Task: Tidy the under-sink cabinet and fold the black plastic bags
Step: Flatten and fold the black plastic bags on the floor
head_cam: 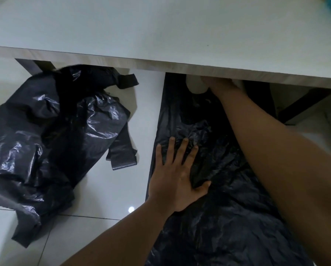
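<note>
- Head view: a black plastic bag (218,208) lies spread on the white tiled floor (110,189), running from the near edge away to the far side, where its top slips under the edge of a white tabletop (160,31).
- The left hand (177,175) lies palm down on the left part of this bag, fingers spread flat, pressing the film to the floor and pinching nothing.
- The right hand (221,87) reaches far along the bag to its handle end, just under the tabletop's edge. Its fingers are partly hidden there, so I cannot tell whether they pinch the plastic or only press on it.
- A crumpled heap of black plastic bags (51,135) sits on the floor to the left, well apart from the flat bag, with loose handles trailing to the right of it. These look not yet folded.
- The under-sink cabinet itself is not clearly in view.
- The step in hand appears to be smoothing the bag flat before folding. To do it well, I would keep the left palm as an anchor, draw the far end taut and straight, and sweep trapped air outward so the creases vanish. Thin film slides on glossy tile, so firm pressure matters.
</note>
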`<state>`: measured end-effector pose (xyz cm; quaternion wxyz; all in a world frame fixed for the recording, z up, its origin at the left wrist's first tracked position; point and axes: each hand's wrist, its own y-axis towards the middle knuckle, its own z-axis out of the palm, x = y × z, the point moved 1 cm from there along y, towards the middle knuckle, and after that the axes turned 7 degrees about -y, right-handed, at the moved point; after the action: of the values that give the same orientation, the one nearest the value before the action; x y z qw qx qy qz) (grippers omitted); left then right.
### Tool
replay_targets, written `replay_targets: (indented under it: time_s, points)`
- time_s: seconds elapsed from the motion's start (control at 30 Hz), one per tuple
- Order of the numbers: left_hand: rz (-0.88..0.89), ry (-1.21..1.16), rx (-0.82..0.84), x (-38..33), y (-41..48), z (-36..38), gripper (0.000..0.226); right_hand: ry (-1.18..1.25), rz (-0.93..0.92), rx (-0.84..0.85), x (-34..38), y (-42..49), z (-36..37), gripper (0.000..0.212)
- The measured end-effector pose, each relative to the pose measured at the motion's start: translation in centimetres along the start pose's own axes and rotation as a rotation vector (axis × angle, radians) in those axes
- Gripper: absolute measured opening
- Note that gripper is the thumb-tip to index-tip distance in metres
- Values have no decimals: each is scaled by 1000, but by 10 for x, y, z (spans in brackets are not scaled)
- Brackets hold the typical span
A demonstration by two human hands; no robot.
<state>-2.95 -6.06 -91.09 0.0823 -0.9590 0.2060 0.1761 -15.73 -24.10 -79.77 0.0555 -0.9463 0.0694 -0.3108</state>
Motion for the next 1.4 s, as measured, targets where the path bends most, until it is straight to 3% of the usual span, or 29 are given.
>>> replay_targets:
  time_s: [0.1, 0.17, 0.23, 0.37, 0.57, 0.73, 0.8, 0.87, 1.0, 1.13, 1.23, 1.3, 1.4]
  points:
    - [9, 12, -22, 1, 0, 2, 96, -10, -160, -290, -19, -18, 10, 32]
    - [12, 20, -26, 1, 0, 3, 96, -124, -331, -299, -46, -41, 28, 24]
    - [15, 25, -29, 0, -1, 4, 96, -329, -382, -199, -80, -60, 46, 22]
    - [15, 29, -12, -1, -1, 3, 95, -581, -262, -73, -112, -59, 52, 39]
    - [-1, 22, 16, -1, 0, 0, 101, -543, -188, 93, -128, 15, 22, 58]
    - [-2, 7, -5, 1, 0, 1, 109, -245, -240, -342, -112, -49, 12, 44]
    - [5, 4, -29, 2, 0, 2, 111, -353, -139, -381, -114, -111, 25, 32]
    - [11, 9, -70, 1, -1, 2, 110, -493, -24, -296, -124, -158, 42, 29]
    - [33, -122, -167, 0, -6, -1, 93, -563, 18, -191, -143, -184, 60, 42]
    - [31, -459, -312, 9, -10, -14, 58, -538, 11, -190, -150, -185, 63, 47]
    - [120, -239, -359, 29, -12, -26, 49, -545, -8, -182, -149, -189, 62, 46]
    - [163, -79, -249, 41, -16, -25, 55, -544, 15, -199, -144, -186, 59, 44]
    - [164, -26, -136, 51, -23, -15, 61, -535, -23, -209, -120, -185, 68, 44]
